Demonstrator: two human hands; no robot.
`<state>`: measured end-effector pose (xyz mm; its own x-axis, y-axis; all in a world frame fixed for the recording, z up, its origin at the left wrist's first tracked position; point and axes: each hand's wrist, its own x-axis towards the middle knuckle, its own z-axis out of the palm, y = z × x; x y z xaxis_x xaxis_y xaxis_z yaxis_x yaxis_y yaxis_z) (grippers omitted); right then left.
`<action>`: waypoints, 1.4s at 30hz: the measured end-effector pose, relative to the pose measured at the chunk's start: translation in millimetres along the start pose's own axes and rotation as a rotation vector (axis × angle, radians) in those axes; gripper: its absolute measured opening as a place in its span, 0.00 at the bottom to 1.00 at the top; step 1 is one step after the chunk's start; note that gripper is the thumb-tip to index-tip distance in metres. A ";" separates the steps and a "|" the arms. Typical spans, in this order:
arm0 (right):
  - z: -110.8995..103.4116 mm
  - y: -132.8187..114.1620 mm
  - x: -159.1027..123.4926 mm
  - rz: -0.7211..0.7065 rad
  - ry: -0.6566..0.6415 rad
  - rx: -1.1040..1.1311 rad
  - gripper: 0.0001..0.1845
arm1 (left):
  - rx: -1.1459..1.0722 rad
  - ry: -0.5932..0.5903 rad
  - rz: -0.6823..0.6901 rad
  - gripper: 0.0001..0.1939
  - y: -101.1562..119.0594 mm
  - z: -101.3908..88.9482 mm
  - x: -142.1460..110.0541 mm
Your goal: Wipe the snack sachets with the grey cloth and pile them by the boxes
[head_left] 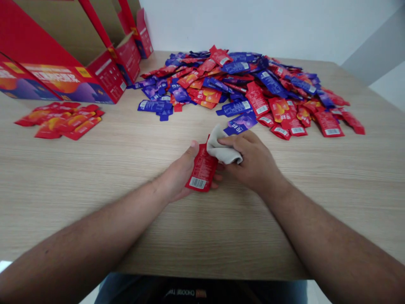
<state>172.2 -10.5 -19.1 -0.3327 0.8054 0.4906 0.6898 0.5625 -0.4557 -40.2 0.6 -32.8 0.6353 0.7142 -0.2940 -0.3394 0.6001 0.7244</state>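
Two bare hands work close together near the edge of a pale wood-grain surface [63,185]. The left hand [180,173] grips a red sachet [202,171], with the thumb on top and the fingers [217,181] curled underneath, so the barcode end points back toward the person. The right hand [253,162] has its fingers [232,143] closed around a crumpled grey cloth [221,145], which presses against the sachet's upper end. Just beyond the cloth lies a purple sachet [241,123], at the near edge of a broad, loose heap of red and purple sachets [234,84] spread across the far part of the surface. Well to the left, a smaller cluster of red sachets [60,120] lies apart from the heap. Behind that cluster, red cardboard display boxes [69,71] stand open in a row along the far left of the surface.
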 end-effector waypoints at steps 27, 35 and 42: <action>0.9 7.9 2.6 0.011 0.043 0.011 0.22 | 0.065 -0.039 -0.012 0.41 -1.5 -4.5 0.4; 1.9 5.5 1.7 0.003 -0.022 0.034 0.23 | 0.056 -0.032 -0.012 0.39 0.0 -2.9 -0.3; 3.1 1.8 0.2 -0.040 -0.114 0.066 0.26 | 0.067 -0.017 0.033 0.40 -0.9 -2.1 0.6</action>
<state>171.4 -8.8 -22.1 -0.4329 0.7957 0.4236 0.6319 0.6030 -0.4868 -41.0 1.2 -34.9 0.6366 0.7263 -0.2593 -0.3135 0.5509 0.7734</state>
